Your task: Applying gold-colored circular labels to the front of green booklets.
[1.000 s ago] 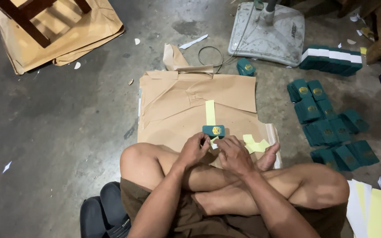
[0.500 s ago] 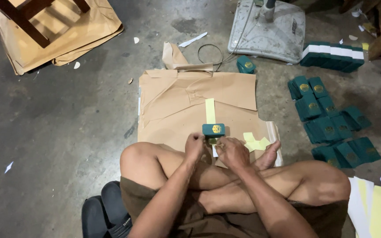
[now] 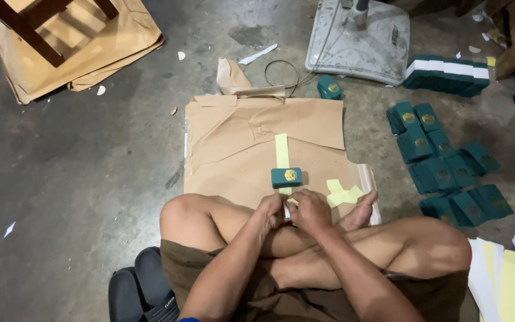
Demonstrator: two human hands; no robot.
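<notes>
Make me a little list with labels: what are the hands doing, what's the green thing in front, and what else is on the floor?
Left hand: pressed against the right hand, fingers pinching a small pale scrap
Right hand: touching the same scrap
Small green box: on the yellow strip, just beyond the hands
Brown paper sheet: spread on the floor under the box
Yellow scraps: beside the right hand
Green boxes: many, lying to the right
Black sandals: by the left leg
</notes>
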